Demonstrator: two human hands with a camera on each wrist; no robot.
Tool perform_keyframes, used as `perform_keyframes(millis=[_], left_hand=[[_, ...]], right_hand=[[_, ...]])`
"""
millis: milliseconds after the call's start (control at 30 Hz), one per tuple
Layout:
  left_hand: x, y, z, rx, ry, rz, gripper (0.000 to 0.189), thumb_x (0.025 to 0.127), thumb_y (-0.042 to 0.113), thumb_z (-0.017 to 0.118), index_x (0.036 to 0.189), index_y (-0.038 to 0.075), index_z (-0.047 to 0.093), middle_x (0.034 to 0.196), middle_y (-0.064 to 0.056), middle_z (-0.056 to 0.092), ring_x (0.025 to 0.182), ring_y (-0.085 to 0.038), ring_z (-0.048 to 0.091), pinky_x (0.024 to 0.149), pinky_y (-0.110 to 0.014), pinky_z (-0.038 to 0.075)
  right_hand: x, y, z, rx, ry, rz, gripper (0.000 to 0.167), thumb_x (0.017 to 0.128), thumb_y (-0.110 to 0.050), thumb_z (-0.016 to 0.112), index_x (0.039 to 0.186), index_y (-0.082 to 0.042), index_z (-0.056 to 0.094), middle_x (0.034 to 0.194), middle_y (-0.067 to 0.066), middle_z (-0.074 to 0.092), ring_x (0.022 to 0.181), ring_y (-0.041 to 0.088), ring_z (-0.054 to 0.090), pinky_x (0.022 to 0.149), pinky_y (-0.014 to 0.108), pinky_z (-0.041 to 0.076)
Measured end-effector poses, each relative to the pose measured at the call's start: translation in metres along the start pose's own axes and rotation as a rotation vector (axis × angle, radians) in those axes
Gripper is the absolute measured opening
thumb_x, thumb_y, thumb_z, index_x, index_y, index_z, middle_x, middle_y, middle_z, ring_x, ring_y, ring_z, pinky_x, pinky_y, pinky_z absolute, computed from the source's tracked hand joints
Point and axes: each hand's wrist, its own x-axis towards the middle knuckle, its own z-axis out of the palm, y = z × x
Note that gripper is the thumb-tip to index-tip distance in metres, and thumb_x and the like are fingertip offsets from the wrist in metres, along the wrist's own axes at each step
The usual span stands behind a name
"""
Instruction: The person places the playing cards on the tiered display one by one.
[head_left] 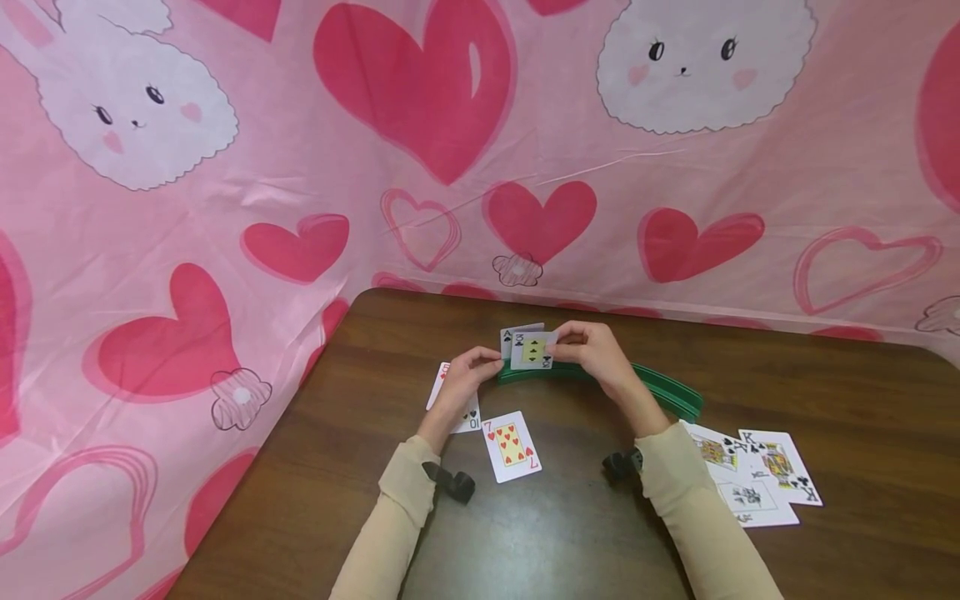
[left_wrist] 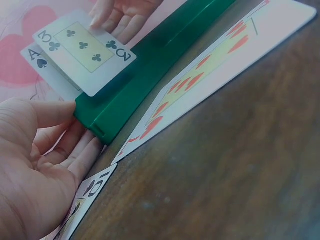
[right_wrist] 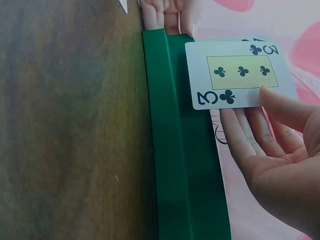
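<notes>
The right hand [head_left: 600, 357] pinches a three of clubs [head_left: 531, 351] between thumb and fingers. It holds the card above the left end of a curved green card holder [head_left: 667, 388]. Behind it an ace of spades [left_wrist: 42, 66] stands upright at the holder, mostly covered; its lower edge is hidden. My left hand [head_left: 467, 380] grips the holder's left end, thumb on top and fingers at the end below, as the left wrist view shows. Under that hand's wrist lie a black ten [left_wrist: 90, 192] and a card with red pips [head_left: 438, 385], both partly hidden.
A seven of hearts [head_left: 513, 447] lies face up in front of the holder. To the right, a king of clubs [head_left: 786, 467] overlaps other picture cards [head_left: 752, 500], partly behind the right sleeve. A pink heart-print cloth [head_left: 442, 217] hangs behind the brown table [head_left: 555, 533].
</notes>
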Motion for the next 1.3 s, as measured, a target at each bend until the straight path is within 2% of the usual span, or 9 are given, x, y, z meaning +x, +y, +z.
perform_keyframes(millis=[267,500,733,933,1167,1300], left_hand=[[0.0,0.0001,0.0005,0.009,0.003,-0.009,0.026,0.099,0.024,0.07,0.121,0.009,0.073,0.13,-0.006,0.067,0.122,-0.027,0.058,0.11,-0.046,0.042],[0.0,0.0001,0.0008,0.011,0.002,-0.007,0.026,0.099,0.023,0.07,0.12,0.008,0.072,0.129,-0.007,0.067,0.122,-0.027,0.058,0.11,-0.046,0.042],[0.0004,0.0014,0.0007,0.006,0.001,-0.013,0.025,0.1,0.022,0.069,0.12,0.007,0.072,0.129,-0.008,0.067,0.122,-0.027,0.058,0.11,-0.046,0.043],[0.0012,0.0014,0.0008,-0.005,0.002,-0.012,0.026,0.1,0.021,0.069,0.12,0.006,0.072,0.13,-0.009,0.067,0.122,-0.027,0.059,0.11,-0.046,0.043],[0.0021,0.0007,0.002,-0.014,0.011,-0.013,0.027,0.1,0.021,0.069,0.121,0.004,0.071,0.13,-0.011,0.067,0.123,-0.028,0.059,0.111,-0.047,0.043],[0.0021,0.0012,0.0027,-0.024,0.013,-0.013,0.028,0.1,0.02,0.068,0.122,0.002,0.071,0.131,-0.013,0.066,0.124,-0.029,0.058,0.111,-0.049,0.042]], right_hand=[[0.0002,0.0021,0.001,-0.01,0.009,0.009,0.025,0.097,-0.01,0.071,0.113,0.009,0.068,0.123,0.026,0.068,0.11,0.038,0.064,0.1,0.044,0.053],[0.0011,0.0043,0.001,-0.019,0.011,0.008,0.024,0.096,-0.009,0.072,0.111,0.009,0.069,0.121,0.026,0.069,0.105,0.036,0.065,0.097,0.041,0.055],[0.0024,0.0063,0.0025,-0.061,0.027,0.002,0.021,0.095,-0.007,0.074,0.109,0.008,0.07,0.117,0.025,0.07,0.099,0.033,0.068,0.095,0.042,0.056],[0.0032,0.007,0.0027,-0.059,0.03,0.013,0.021,0.095,-0.007,0.074,0.108,0.008,0.07,0.117,0.025,0.07,0.098,0.031,0.068,0.095,0.042,0.056],[0.0035,0.0079,0.0024,-0.055,0.026,0.019,0.02,0.095,-0.006,0.074,0.108,0.008,0.07,0.116,0.024,0.071,0.097,0.029,0.068,0.092,0.035,0.057],[0.004,0.008,0.0028,-0.07,0.024,0.012,0.019,0.095,-0.006,0.073,0.108,0.008,0.07,0.116,0.024,0.071,0.097,0.03,0.068,0.093,0.037,0.056]])
